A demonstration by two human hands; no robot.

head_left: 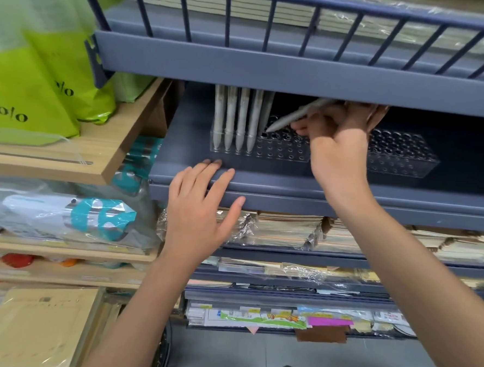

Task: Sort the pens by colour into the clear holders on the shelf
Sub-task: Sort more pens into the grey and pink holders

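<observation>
right hand (337, 132), frame centre-right, pinches grey pen (293, 115) | pen slanted: tip lower left, tail upper right | tip just over a free hole in holder (279, 153), beside standing pens (230, 117) | likely needs tipping upright | left hand (199, 206) spread flat on shelf (347, 198) edge, holding nothing, farther off

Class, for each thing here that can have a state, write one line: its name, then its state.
Left holder, partly filled.
Right holder, no pens visible.
Standing pens, upright at the left holder's left end.
Held pen, tilted, tip near an empty hole.
Right hand, grips the held pen.
Left hand, flat, fingers resting on the shelf edge.
</observation>
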